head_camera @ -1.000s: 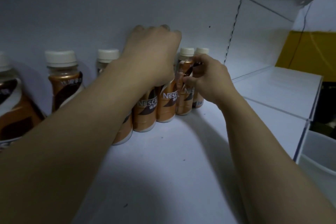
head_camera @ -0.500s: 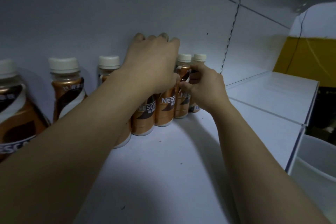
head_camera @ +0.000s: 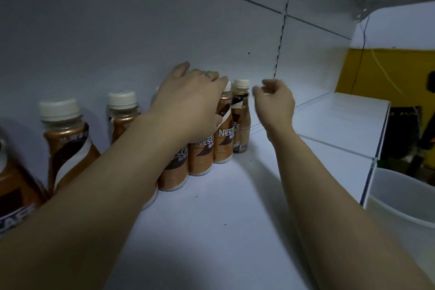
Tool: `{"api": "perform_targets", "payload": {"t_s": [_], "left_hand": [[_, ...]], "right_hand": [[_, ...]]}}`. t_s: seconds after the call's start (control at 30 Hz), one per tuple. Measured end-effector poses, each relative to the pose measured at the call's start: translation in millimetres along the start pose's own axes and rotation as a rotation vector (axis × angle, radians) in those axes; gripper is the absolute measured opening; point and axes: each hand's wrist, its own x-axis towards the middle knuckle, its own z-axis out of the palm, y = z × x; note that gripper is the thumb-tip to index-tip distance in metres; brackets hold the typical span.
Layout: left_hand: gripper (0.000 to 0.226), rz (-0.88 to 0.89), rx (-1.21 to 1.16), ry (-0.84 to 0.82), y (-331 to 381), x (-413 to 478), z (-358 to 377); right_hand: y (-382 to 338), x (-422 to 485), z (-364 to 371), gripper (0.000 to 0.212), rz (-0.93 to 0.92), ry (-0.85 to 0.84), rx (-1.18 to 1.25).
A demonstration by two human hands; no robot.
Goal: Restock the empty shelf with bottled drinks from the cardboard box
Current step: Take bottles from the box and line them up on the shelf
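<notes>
Bottles (head_camera: 221,141) stand in a row at the back of the shelf (head_camera: 223,219). We have just released the end bottle (head_camera: 240,125), so we judge it placed. Our right hand (head_camera: 276,106) has drawn aside, fingers (head_camera: 266,85) loosely curled and empty. Our left hand (head_camera: 188,103) rests across the caps, fingers extended.

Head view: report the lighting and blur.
Head view: dim, bluish light, brightest on the shelf near the end bottle; dark shadow under the left forearm; right grip smeared at the fingertips; nearest bottle at the left edge soft.
</notes>
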Motion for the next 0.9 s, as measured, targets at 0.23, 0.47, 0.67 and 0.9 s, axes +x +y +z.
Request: {"api": "perform_targets", "payload": {"t_s": [0.23, 0.47, 0.67, 0.9], "left_hand": [[0.055, -0.006, 0.139, -0.040, -1, 4, 5], [0.057, 0.005, 0.176, -0.047, 0, 5, 5], [0.051, -0.010, 0.141, -0.021, -1, 6, 6], [0.051, 0.013, 0.180, -0.018, 0, 5, 8]], "right_hand": [[25, -4, 4, 0.051, 0.004, -0.327, 0.112], [33, -1, 6, 0.030, -0.033, -0.357, 0.103], [35, 1, 5, 0.052, -0.010, -0.306, 0.025], [37, 7, -3, 0.026, 0.046, -0.525, 0.165]]}}
